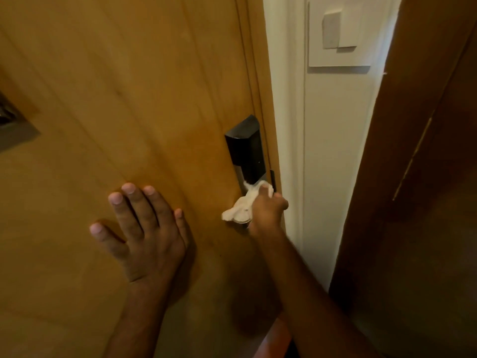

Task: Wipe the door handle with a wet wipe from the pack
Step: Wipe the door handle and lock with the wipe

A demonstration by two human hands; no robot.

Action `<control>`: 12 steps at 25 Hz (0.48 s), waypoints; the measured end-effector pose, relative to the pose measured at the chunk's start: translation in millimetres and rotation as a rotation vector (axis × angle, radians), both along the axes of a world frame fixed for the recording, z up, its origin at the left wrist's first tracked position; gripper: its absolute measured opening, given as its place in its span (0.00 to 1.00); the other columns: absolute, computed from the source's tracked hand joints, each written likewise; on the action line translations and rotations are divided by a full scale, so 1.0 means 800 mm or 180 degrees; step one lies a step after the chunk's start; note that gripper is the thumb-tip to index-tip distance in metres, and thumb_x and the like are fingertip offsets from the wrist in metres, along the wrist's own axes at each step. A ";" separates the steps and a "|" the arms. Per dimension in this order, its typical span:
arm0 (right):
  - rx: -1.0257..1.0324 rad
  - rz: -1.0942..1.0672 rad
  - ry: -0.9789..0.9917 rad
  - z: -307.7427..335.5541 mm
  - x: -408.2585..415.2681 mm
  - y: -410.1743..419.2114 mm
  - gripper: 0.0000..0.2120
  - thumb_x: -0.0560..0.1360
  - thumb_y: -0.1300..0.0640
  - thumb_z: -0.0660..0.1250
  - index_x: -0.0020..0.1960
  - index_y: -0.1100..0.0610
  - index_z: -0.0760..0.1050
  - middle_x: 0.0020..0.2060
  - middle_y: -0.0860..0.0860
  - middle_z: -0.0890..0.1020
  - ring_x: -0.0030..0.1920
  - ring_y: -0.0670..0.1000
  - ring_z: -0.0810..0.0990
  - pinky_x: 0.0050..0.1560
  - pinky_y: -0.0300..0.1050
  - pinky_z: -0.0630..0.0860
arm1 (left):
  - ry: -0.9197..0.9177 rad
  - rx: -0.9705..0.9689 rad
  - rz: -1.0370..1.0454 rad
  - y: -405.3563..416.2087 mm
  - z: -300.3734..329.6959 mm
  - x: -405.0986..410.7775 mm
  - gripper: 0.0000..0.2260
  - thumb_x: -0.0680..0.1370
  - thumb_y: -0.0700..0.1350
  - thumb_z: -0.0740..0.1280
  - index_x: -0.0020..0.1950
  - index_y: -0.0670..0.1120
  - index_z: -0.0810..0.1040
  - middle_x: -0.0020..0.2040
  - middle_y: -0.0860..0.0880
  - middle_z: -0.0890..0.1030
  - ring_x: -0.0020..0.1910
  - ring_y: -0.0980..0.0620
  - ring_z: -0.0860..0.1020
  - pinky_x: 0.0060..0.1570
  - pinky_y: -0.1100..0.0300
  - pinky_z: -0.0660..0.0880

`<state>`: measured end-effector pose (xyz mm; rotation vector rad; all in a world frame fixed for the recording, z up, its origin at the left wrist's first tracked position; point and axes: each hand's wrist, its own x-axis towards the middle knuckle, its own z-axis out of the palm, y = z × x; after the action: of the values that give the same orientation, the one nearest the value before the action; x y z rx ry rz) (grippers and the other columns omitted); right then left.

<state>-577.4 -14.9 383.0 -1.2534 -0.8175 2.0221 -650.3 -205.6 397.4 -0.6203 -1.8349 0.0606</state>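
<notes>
A light wooden door [124, 104] fills the left and middle of the view. Near its right edge sits a black lock body [246, 148] on a silver plate. Just below it my right hand [267, 210] is closed around a crumpled white wet wipe [241, 209], pressing it onto the door handle. The wipe and my fingers hide nearly all of the handle; only a sliver of metal [244, 223] shows under the wipe. My left hand [144, 228] lies flat on the door to the left, fingers spread, holding nothing. The wipe pack is out of sight.
A white door frame and wall [327, 164] run along the door's right edge, with a white switch plate [339, 32] high up. A dark brown wooden panel [418, 189] stands at the far right. A grey metal fitting [13, 130] sits at the door's left edge.
</notes>
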 end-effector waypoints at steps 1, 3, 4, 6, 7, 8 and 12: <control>-0.0477 0.0313 0.0122 0.007 0.004 0.013 0.18 0.78 0.46 0.62 0.60 0.57 0.67 0.50 0.56 0.74 0.40 0.55 0.77 0.22 0.46 0.76 | 0.0003 0.0014 -0.0010 0.001 0.000 0.001 0.33 0.83 0.52 0.58 0.80 0.32 0.57 0.82 0.32 0.44 0.82 0.33 0.42 0.74 0.30 0.37; -0.0601 0.0422 0.0278 0.016 0.013 0.006 0.19 0.79 0.43 0.60 0.56 0.60 0.71 0.49 0.57 0.78 0.42 0.56 0.79 0.29 0.47 0.78 | 0.0036 0.0004 0.0002 0.003 0.003 0.001 0.33 0.83 0.52 0.59 0.80 0.32 0.57 0.82 0.32 0.44 0.81 0.32 0.42 0.74 0.30 0.38; -0.0169 0.0219 0.0056 0.017 0.009 -0.011 0.18 0.80 0.46 0.59 0.60 0.59 0.71 0.53 0.58 0.79 0.48 0.56 0.80 0.37 0.45 0.79 | 0.0063 -0.0007 0.0033 0.002 0.004 0.001 0.33 0.83 0.52 0.59 0.80 0.32 0.57 0.82 0.31 0.44 0.81 0.32 0.43 0.74 0.30 0.39; 0.0815 -0.0232 -0.0535 0.012 0.003 -0.064 0.22 0.80 0.52 0.60 0.71 0.58 0.64 0.64 0.58 0.76 0.60 0.57 0.79 0.50 0.42 0.76 | 0.0037 0.0028 0.0056 0.002 0.004 0.004 0.34 0.82 0.53 0.59 0.81 0.32 0.56 0.82 0.31 0.44 0.81 0.32 0.42 0.73 0.28 0.43; 0.1121 -0.0209 -0.0619 0.009 0.001 -0.091 0.25 0.79 0.54 0.61 0.74 0.57 0.60 0.67 0.58 0.73 0.63 0.56 0.77 0.52 0.40 0.74 | -0.0010 0.0052 0.0051 0.001 0.004 0.004 0.34 0.82 0.53 0.59 0.81 0.32 0.55 0.82 0.32 0.44 0.82 0.32 0.42 0.72 0.27 0.47; 0.1150 -0.0207 -0.0628 0.008 -0.001 -0.105 0.26 0.79 0.56 0.62 0.75 0.57 0.58 0.68 0.58 0.72 0.64 0.56 0.76 0.53 0.39 0.73 | -0.0033 0.0066 0.0050 0.001 0.004 0.004 0.34 0.82 0.53 0.59 0.81 0.32 0.55 0.82 0.32 0.44 0.81 0.32 0.42 0.70 0.26 0.50; 0.0445 -0.0255 -0.0517 0.031 0.002 -0.021 0.18 0.81 0.56 0.58 0.69 0.61 0.67 0.62 0.58 0.77 0.57 0.53 0.80 0.51 0.42 0.77 | 0.0020 0.0105 0.0071 0.003 0.007 0.005 0.34 0.83 0.53 0.60 0.81 0.32 0.55 0.82 0.32 0.44 0.81 0.32 0.43 0.70 0.25 0.50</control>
<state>-575.5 -32.1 407.8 -1.3603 -0.9519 1.7857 -646.0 -203.2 403.4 -0.5760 -1.8334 0.0468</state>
